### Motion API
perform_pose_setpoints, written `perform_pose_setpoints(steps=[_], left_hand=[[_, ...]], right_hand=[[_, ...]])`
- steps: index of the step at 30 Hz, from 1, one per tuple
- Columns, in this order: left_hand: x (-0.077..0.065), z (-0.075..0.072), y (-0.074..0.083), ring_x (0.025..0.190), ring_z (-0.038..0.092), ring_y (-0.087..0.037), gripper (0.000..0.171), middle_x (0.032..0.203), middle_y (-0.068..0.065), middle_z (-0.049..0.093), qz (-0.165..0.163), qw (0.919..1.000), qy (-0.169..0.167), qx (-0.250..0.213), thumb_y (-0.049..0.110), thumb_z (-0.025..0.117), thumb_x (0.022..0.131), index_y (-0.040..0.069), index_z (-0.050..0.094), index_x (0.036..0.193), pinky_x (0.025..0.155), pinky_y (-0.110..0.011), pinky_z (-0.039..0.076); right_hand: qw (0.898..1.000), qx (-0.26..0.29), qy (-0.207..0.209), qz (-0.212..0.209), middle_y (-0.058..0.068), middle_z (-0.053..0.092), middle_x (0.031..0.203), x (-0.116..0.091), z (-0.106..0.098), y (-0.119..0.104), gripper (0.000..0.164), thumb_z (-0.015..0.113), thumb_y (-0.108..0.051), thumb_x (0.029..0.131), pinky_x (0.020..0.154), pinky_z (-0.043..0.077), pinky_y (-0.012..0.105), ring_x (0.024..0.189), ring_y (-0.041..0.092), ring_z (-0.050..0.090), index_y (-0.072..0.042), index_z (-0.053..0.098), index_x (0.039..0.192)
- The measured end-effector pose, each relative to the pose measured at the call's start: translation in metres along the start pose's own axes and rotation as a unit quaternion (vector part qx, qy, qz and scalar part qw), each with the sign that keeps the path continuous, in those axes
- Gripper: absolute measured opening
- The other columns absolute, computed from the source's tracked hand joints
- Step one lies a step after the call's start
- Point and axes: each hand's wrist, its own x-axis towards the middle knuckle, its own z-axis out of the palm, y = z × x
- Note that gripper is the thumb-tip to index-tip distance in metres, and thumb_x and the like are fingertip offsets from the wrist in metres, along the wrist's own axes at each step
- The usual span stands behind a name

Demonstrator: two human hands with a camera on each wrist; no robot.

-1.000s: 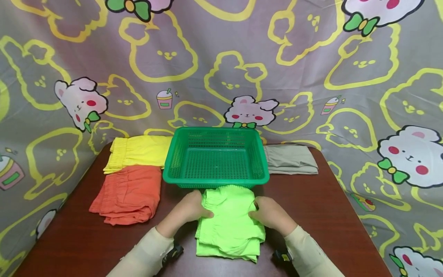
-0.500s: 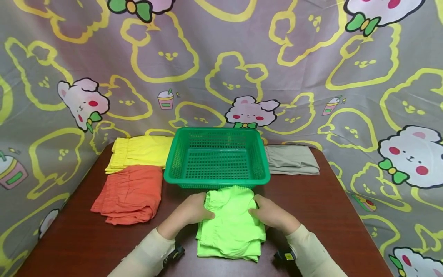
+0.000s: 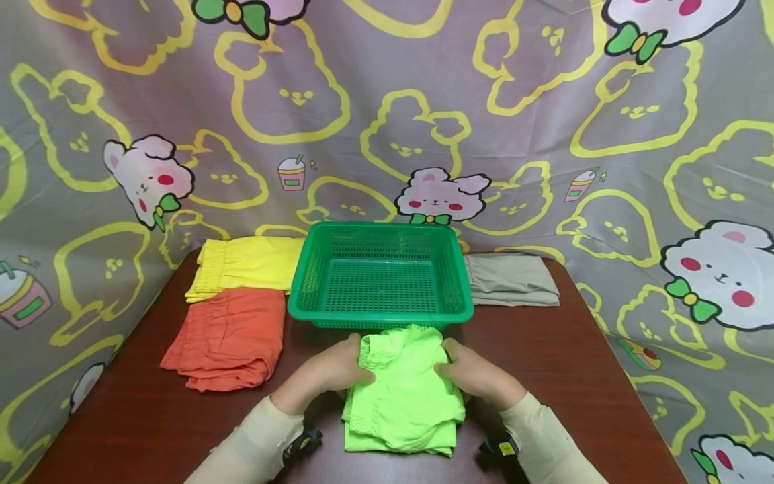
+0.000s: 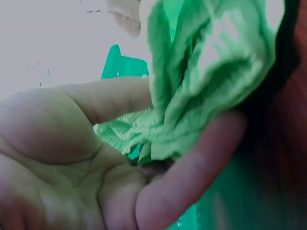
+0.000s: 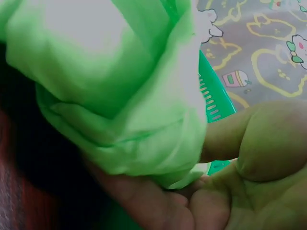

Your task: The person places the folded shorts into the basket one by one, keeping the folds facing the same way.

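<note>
Folded lime-green shorts [image 3: 405, 396] lie between my two hands in the head view, just in front of the green plastic basket [image 3: 381, 317]. My left hand [image 3: 331, 370] grips their left side, thumb on top and fingers underneath. On the opposite side my right hand [image 3: 478, 373] pinches the fabric the same way. The left wrist view shows the gathered edge of the lime-green shorts [image 4: 206, 72] between thumb and fingers. Layered folds of the shorts [image 5: 144, 129] fill the grip in the right wrist view.
Folded yellow shorts [image 3: 254, 265] and orange-red shorts [image 3: 232, 339] lie left of the basket. Folded grey-khaki clothing [image 3: 514, 279] lies to its right. All rest on the brown table [image 3: 562, 390], and a patterned curtain [image 3: 387, 134] hangs behind and at the sides.
Both hands keep their hold on the lime-green shorts with hardly any movement. The whole head view has shifted slightly, so the scene sits a little farther right.
</note>
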Motion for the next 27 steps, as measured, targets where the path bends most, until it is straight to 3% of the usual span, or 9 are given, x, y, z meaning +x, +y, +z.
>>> perform_pose_setpoints(steps=[3, 7, 10, 13, 17, 22, 27], left_hand=[[0.002, -0.005, -0.004, 0.065, 0.065, -0.025, 0.092, 0.153, -0.033, 0.038, -0.001, 0.9991, -0.014, -0.040, 0.015, 0.081, 0.087, -0.015, 0.024, 0.154, 0.052, -0.043, 0.058], [0.004, -0.010, -0.006, 0.069, 0.062, -0.024, 0.070, 0.136, -0.029, 0.049, -0.007, 0.9974, -0.024, -0.068, 0.012, 0.081, 0.086, -0.013, 0.043, 0.139, 0.054, -0.043, 0.059], [0.004, -0.014, -0.007, 0.074, 0.061, -0.024, 0.073, 0.138, -0.027, 0.048, -0.020, 0.9967, -0.030, -0.073, 0.012, 0.082, 0.086, -0.013, 0.043, 0.142, 0.058, -0.043, 0.060], [0.004, -0.017, -0.009, 0.078, 0.064, -0.023, 0.084, 0.147, -0.026, 0.043, -0.031, 0.9969, -0.030, -0.065, 0.015, 0.083, 0.085, -0.013, 0.036, 0.149, 0.060, -0.042, 0.060], [0.004, -0.020, -0.011, 0.079, 0.068, -0.024, 0.083, 0.149, -0.028, 0.044, -0.035, 0.9971, -0.031, -0.061, 0.017, 0.084, 0.084, -0.013, 0.039, 0.148, 0.060, -0.042, 0.060], [0.004, -0.022, -0.012, 0.074, 0.067, -0.025, 0.080, 0.137, -0.025, 0.053, -0.028, 0.9958, -0.039, -0.077, 0.017, 0.083, 0.085, -0.012, 0.040, 0.147, 0.056, -0.044, 0.060], [0.001, -0.025, -0.013, 0.056, 0.065, -0.033, 0.062, 0.116, -0.017, 0.060, -0.019, 0.9924, -0.067, -0.102, 0.017, 0.079, 0.089, -0.007, 0.048, 0.137, 0.053, -0.047, 0.059]], right_hand=[[1.000, 0.014, 0.002, -0.002, 0.010, 0.053, 0.108, 0.003, 0.000, 0.002, 0.018, 0.059, -0.013, 0.102, 0.074, 0.045, 0.036, 0.096, 0.024, 0.051, -0.004, 0.052, 0.116], [0.999, 0.038, 0.019, 0.005, 0.012, 0.055, 0.112, 0.005, 0.000, 0.002, 0.022, 0.061, -0.012, 0.101, 0.080, 0.048, 0.036, 0.100, 0.025, 0.053, -0.001, 0.053, 0.118], [0.998, 0.047, 0.029, 0.017, 0.020, 0.055, 0.129, 0.004, 0.000, 0.001, 0.044, 0.062, -0.014, 0.100, 0.084, 0.054, 0.042, 0.112, 0.031, 0.056, 0.006, 0.047, 0.137], [0.998, 0.043, 0.030, 0.026, 0.026, 0.048, 0.145, 0.004, 0.000, -0.001, 0.064, 0.064, -0.017, 0.100, 0.096, 0.051, 0.050, 0.128, 0.038, 0.051, 0.009, 0.035, 0.151], [0.999, 0.033, 0.025, 0.017, 0.024, 0.048, 0.148, 0.005, 0.000, -0.001, 0.066, 0.064, -0.017, 0.100, 0.105, 0.045, 0.055, 0.135, 0.039, 0.049, 0.008, 0.034, 0.153], [0.998, 0.053, 0.016, 0.004, 0.024, 0.049, 0.145, 0.004, 0.000, -0.002, 0.065, 0.064, -0.015, 0.100, 0.097, 0.050, 0.051, 0.128, 0.037, 0.052, 0.007, 0.033, 0.153], [0.995, 0.103, 0.002, 0.019, 0.028, 0.044, 0.146, 0.000, 0.000, -0.005, 0.067, 0.062, -0.013, 0.101, 0.065, 0.058, 0.045, 0.111, 0.033, 0.060, 0.002, 0.028, 0.156]])
